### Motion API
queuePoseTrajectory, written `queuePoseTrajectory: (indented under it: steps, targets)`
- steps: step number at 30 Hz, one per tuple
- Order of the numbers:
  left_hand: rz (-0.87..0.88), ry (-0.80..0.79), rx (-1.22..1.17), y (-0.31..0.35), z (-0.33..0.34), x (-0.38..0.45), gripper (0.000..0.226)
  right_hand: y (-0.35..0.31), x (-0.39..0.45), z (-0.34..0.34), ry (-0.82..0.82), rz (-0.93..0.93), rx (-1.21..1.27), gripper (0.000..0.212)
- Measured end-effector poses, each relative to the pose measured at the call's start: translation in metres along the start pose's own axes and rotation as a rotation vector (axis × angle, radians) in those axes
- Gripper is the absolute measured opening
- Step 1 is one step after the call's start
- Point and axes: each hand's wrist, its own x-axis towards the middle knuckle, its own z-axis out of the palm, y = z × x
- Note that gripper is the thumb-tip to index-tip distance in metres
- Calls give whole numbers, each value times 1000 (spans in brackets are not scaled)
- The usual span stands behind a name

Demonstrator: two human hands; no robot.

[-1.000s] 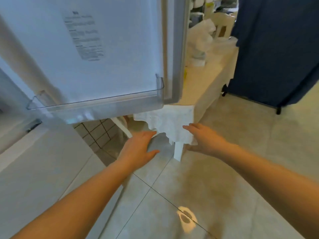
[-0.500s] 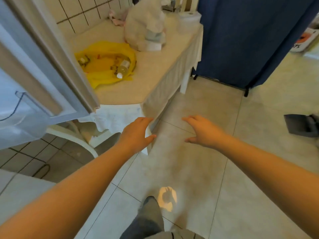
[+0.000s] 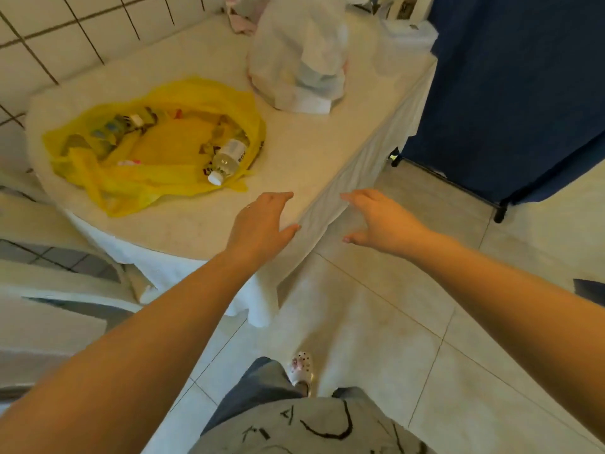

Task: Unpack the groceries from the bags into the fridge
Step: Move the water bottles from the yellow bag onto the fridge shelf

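Note:
A yellow plastic bag (image 3: 170, 178) lies flattened and open on the table (image 3: 304, 152), holding a clear water bottle (image 3: 229, 158) on its side and several small packets. Behind it stands a full white plastic bag (image 3: 301, 57). My left hand (image 3: 258, 224) hovers empty over the table's near edge, fingers relaxed, a short way right of the yellow bag. My right hand (image 3: 379, 217) is held empty beside the table's hanging cloth, over the floor. The fridge is out of view.
A white tiled wall (image 3: 65, 31) backs the table on the left. A dark blue curtain on a black rack (image 3: 510, 103) stands to the right. White chair parts (image 3: 59, 280) sit at the left under the table. Beige floor tiles (image 3: 409, 322) stretch ahead.
The view has swung away from the open fridge door to the table. I have stepped closer, so both bags look larger, and both empty hands now reach towards the table edge.

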Motion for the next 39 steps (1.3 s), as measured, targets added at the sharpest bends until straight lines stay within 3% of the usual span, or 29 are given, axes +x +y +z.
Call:
queuePoseTrajectory:
  steps: [8, 17, 25, 32, 39]
  targets:
    - [-228, 98, 54, -51, -17, 55, 59, -5, 147, -26, -122, -253, -71, 81]
    - [-681, 299, 91, -83, -37, 96, 57, -48, 315, -55, -240, -712, -158, 81]
    - [-957, 363, 146, -87, -47, 108, 61, -96, 394, -66, -329, -977, -208, 79]
    - [-1059, 396, 126, -118, -55, 103, 59, -152, 422, -52, -369, -1131, -247, 81]
    - [-967, 402, 68, -170, -72, 119, 56, -198, 449, -45, -376, -1257, -374, 78]
